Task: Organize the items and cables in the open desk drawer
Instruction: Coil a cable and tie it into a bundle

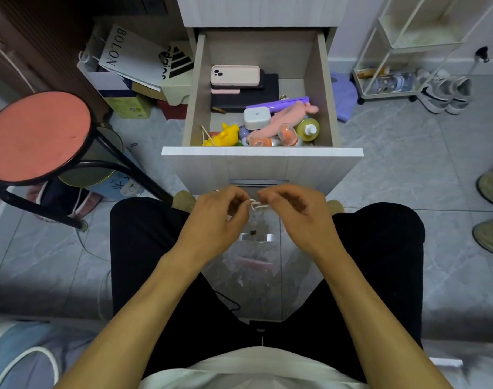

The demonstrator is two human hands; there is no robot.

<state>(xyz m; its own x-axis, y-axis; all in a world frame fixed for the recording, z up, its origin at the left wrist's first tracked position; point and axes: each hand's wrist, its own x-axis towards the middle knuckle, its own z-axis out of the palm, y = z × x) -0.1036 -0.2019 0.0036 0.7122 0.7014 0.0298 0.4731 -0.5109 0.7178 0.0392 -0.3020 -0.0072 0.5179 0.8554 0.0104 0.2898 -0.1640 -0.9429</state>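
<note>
Pinching cable (pixel 256 204) between both hands.

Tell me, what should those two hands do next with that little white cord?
Probably finish coiling the white cord, then place it in the open drawer. The left hand and right hand both pinch it, bunched between them below the drawer front.

One open drawer (pixel 322 88). Two hands (pixel 211 220) (pixel 298 217), one white cable (pixel 256 204) between. In drawer: one pink phone (pixel 235 75), one white case (pixel 256 118), one yellow toy (pixel 225 135), one purple box (pixel 279 103), one green bottle (pixel 308 129). One red stool (pixel 37 136), left of frame.
</note>
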